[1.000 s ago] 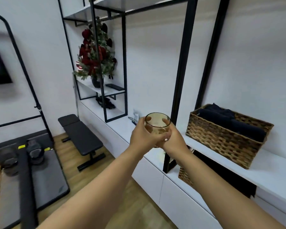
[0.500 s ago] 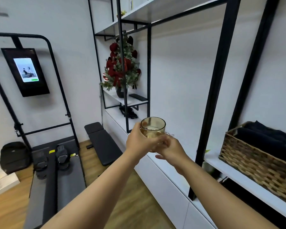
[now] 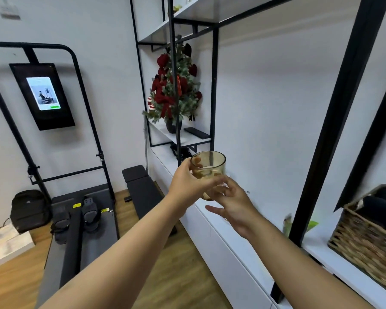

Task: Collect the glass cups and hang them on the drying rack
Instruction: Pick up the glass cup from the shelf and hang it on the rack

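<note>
Glass cup (image 3: 208, 169): amber-tinted, upright, mouth up, held in the air in front of the white shelf unit (image 3: 232, 237), above its low counter and clear of it. Left hand (image 3: 187, 181) wrapped around the cup's near-left side; thumb laid across the lower front wall, remaining fingers curled behind, seen through the glass as blurred shapes. Grip closed on the lower half of the cup, rim left free. Right hand (image 3: 234, 205) placed just below and to the right of the cup; fingertips (image 3: 221, 188) bent up and touching the base area, thumb stretched out to the left, apart from the glass. Fingers of this hand loosely spread, not clamped; exact contact under the base partly hidden by the left thumb, cannot tell how firm. Both forearms bare, extended forward from the bottom edge.

Surroundings noted: red flower arrangement (image 3: 173, 94) in a dark pot on an upper shelf behind the cup; wicker basket (image 3: 366, 241) with dark cloth on the counter at far right, well apart from the hands; black bench (image 3: 143, 188) and wall screen (image 3: 42, 95) to the left; wooden floor (image 3: 178, 275) below.
</note>
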The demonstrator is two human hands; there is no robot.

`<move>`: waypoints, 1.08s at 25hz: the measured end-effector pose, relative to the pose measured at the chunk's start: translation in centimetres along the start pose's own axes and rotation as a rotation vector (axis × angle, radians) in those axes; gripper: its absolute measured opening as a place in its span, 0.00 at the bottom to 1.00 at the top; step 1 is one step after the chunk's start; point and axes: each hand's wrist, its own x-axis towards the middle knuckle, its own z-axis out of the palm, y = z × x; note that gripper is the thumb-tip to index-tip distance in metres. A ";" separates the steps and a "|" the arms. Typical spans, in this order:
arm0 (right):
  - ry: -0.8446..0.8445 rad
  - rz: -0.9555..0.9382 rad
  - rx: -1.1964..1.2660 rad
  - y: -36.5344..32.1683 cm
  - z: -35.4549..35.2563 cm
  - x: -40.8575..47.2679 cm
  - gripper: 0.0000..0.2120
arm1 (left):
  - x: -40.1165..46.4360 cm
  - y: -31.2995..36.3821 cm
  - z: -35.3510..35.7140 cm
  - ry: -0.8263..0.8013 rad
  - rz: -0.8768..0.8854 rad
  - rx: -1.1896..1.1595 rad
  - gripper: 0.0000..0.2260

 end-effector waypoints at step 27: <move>0.370 -0.027 0.455 2.1 -1.8 21.7 0.22 | 27.9 -10.2 2.4 -0.534 -0.133 -0.350 0.65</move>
